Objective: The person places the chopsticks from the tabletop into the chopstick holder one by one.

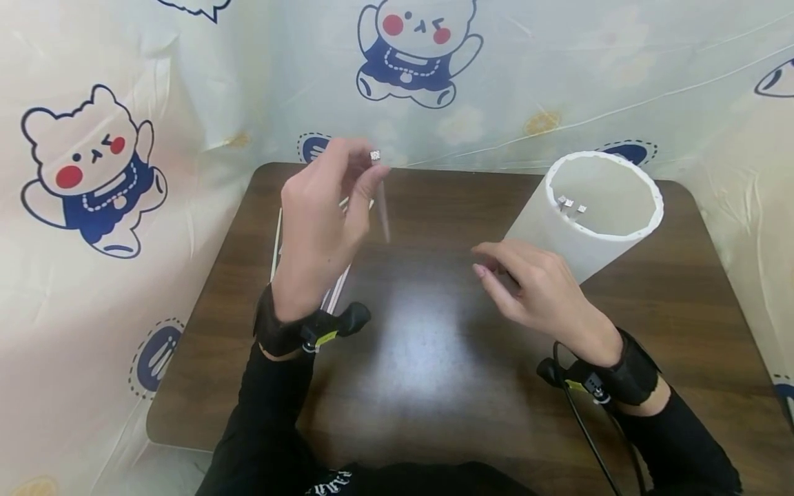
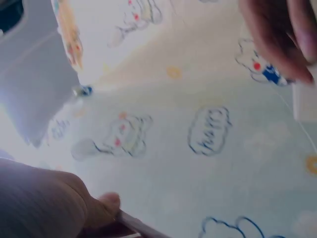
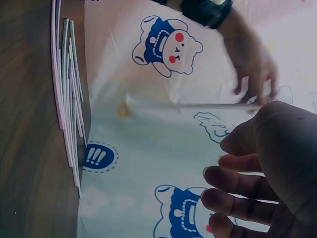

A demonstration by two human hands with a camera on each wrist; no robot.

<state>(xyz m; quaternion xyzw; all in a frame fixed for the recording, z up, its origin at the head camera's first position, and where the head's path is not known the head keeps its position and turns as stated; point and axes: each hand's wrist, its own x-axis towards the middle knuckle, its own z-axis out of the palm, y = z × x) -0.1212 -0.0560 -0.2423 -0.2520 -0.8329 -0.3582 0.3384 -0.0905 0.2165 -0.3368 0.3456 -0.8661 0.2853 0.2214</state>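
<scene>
My left hand (image 1: pixel 322 220) is raised over the far left of the table and pinches a thin, pale stick (image 1: pixel 382 213) near its top end. The stick hangs down, its square end (image 1: pixel 375 156) showing above the thumb. In the left wrist view the thumb presses against this stick (image 2: pixel 141 225). A bundle of similar long sticks (image 3: pixel 69 99) lies on the table, partly behind my left hand. My right hand (image 1: pixel 540 282) hovers in front of a white cylinder (image 1: pixel 546 227), fingers loosely bent and holding nothing. Several stick ends (image 1: pixel 581 209) show inside the cylinder's mouth.
The brown wooden table (image 1: pixel 434 413) has rounded corners. Printed cloth (image 1: pixel 273 83) with cartoon bears closes it off at the back and sides. A black cable (image 1: pixel 583 427) runs from the right wrist band (image 1: pixel 633 372) down across the table's front.
</scene>
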